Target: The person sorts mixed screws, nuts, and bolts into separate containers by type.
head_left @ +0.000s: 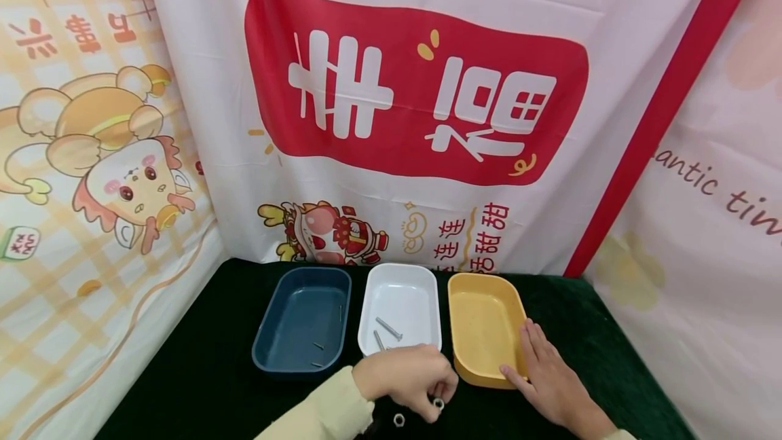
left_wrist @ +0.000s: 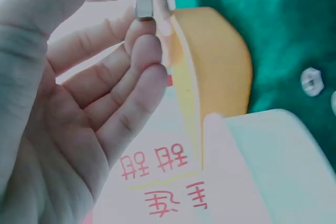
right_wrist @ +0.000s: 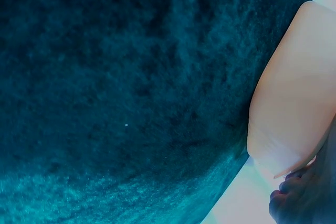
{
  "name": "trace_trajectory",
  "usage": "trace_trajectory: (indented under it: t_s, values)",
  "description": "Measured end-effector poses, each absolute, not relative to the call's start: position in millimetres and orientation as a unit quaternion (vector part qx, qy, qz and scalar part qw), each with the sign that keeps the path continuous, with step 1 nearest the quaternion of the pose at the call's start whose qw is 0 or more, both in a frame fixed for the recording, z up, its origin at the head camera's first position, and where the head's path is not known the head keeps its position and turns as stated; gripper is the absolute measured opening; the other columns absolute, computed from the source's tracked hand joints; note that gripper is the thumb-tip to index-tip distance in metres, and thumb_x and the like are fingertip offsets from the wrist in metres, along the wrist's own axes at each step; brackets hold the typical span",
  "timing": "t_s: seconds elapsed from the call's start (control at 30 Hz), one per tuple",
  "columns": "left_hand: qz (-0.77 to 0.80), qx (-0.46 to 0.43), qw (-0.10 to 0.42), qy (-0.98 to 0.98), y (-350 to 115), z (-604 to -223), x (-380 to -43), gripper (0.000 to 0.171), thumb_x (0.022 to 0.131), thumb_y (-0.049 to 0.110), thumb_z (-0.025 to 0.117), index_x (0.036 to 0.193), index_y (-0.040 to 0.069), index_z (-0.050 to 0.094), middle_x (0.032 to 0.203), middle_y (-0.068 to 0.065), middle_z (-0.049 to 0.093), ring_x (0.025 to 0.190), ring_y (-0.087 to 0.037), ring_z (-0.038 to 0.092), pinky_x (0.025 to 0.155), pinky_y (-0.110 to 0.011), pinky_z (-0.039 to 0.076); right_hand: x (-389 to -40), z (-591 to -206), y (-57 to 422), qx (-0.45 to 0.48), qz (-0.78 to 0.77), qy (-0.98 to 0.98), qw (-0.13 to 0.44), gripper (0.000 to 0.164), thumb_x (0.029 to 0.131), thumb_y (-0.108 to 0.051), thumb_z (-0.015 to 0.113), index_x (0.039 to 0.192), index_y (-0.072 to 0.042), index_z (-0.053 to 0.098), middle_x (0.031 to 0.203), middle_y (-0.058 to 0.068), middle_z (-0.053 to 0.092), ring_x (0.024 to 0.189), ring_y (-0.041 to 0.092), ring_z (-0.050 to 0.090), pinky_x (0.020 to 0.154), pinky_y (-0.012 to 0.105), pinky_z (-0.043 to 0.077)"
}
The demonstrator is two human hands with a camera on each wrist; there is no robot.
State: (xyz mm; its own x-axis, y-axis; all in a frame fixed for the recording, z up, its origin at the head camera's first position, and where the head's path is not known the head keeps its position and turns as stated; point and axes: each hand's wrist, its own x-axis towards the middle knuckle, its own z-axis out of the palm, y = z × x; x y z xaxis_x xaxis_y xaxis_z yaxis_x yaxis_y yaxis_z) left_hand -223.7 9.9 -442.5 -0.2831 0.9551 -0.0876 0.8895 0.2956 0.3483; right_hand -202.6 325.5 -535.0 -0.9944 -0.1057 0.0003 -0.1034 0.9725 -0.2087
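Note:
Between thumb and fingertips my left hand (head_left: 408, 379) pinches a hex nut (head_left: 438, 403), held over the cloth just in front of the white tray. The left wrist view shows the same nut (left_wrist: 144, 7) at the fingertips of the left hand (left_wrist: 100, 87). Another nut (head_left: 399, 419) lies on the green cloth below that hand. My right hand (head_left: 552, 375) rests with straight fingers along the right side of the yellow tray (head_left: 487, 375), its thumb at the near rim. In the right wrist view, the dark edge of the right hand (right_wrist: 304, 198) is beside this tray (right_wrist: 294, 87).
The white tray (head_left: 400, 277) holds several bolts (head_left: 389, 328), partly hidden by the left hand. Left of it, a blue tray (head_left: 299, 284) has a few small screws (head_left: 318, 345) inside. Green cloth (head_left: 201, 372) covers the table, with printed fabric hangings (head_left: 214, 121) behind and at both sides.

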Motion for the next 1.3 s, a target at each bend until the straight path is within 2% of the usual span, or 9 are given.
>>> trace_trajectory:
  t_s: [0.1, 0.33, 0.53, 0.97, 1.1, 1.2, 1.3]
  values:
    - [0.113, 0.584, 0.109, 0.796, 17, -433, -231, 0.014, 0.083, 0.018, 0.085, 0.087, 0.021, 0.072, 0.075, 0.015, 0.064, 0.066, 0.009, 0.051, 0.064, -0.003, 0.043, -202, -535, 325, -0.053, -0.104, 0.993, -0.001, 0.111, 0.097, -0.085, 0.031, 0.169, -0.003, 0.011, 0.178, 0.019, 0.009, 0.162, 0.047, 0.016, 0.126, 0.067, 0.027]
    - [0.155, 0.569, 0.078, 0.804, 33, -422, -254, 0.014, 0.083, 0.014, 0.083, 0.084, 0.018, 0.070, 0.074, 0.011, 0.061, 0.066, 0.005, 0.049, 0.062, -0.007, 0.043, -203, -535, 325, -0.049, -0.106, 0.993, 0.002, 0.107, 0.099, -0.080, 0.039, 0.169, -0.003, 0.013, 0.178, 0.019, 0.010, 0.162, 0.047, 0.016, 0.126, 0.068, 0.027]
    - [0.138, 0.559, 0.015, 0.817, 47, -419, -271, 0.014, 0.080, 0.017, 0.083, 0.083, 0.019, 0.070, 0.078, 0.008, 0.066, 0.070, 0.004, 0.050, 0.063, -0.007, 0.041, -203, -534, 325, -0.052, -0.109, 0.993, 0.007, 0.106, 0.100, -0.079, 0.039, 0.169, -0.003, 0.011, 0.178, 0.019, 0.008, 0.162, 0.047, 0.015, 0.126, 0.068, 0.025]
    - [0.119, 0.538, -0.018, 0.834, 72, -429, -290, 0.014, 0.082, 0.019, 0.086, 0.084, 0.019, 0.071, 0.079, 0.012, 0.064, 0.073, 0.003, 0.053, 0.068, -0.008, 0.044, -202, -534, 325, -0.048, -0.110, 0.992, 0.021, 0.110, 0.098, -0.083, 0.034, 0.169, -0.003, 0.010, 0.178, 0.020, 0.008, 0.162, 0.048, 0.013, 0.127, 0.068, 0.023]
    - [0.116, 0.522, -0.026, 0.845, 76, -438, -294, 0.010, 0.088, 0.017, 0.083, 0.096, 0.017, 0.078, 0.093, 0.010, 0.073, 0.084, 0.002, 0.062, 0.076, -0.009, 0.050, -202, -535, 325, -0.043, -0.113, 0.992, 0.030, 0.110, 0.098, -0.083, 0.034, 0.169, -0.003, 0.009, 0.178, 0.020, 0.007, 0.163, 0.048, 0.012, 0.127, 0.069, 0.022]
    - [0.106, 0.496, -0.033, 0.861, 76, -444, -297, 0.028, 0.089, 0.020, 0.084, 0.117, 0.016, 0.078, 0.115, 0.006, 0.075, 0.103, -0.003, 0.068, 0.090, -0.014, 0.055, -202, -534, 324, -0.041, -0.116, 0.992, 0.035, 0.110, 0.098, -0.082, 0.036, 0.169, -0.003, 0.009, 0.178, 0.020, 0.006, 0.163, 0.048, 0.012, 0.127, 0.069, 0.022]
    - [0.092, 0.470, -0.033, 0.877, 71, -444, -298, 0.048, 0.088, 0.025, 0.087, 0.133, 0.015, 0.072, 0.130, 0.002, 0.071, 0.116, -0.008, 0.068, 0.100, -0.019, 0.055, -202, -532, 324, -0.041, -0.120, 0.991, 0.037, 0.109, 0.099, -0.080, 0.038, 0.169, -0.002, 0.010, 0.178, 0.020, 0.006, 0.163, 0.048, 0.011, 0.126, 0.070, 0.022]
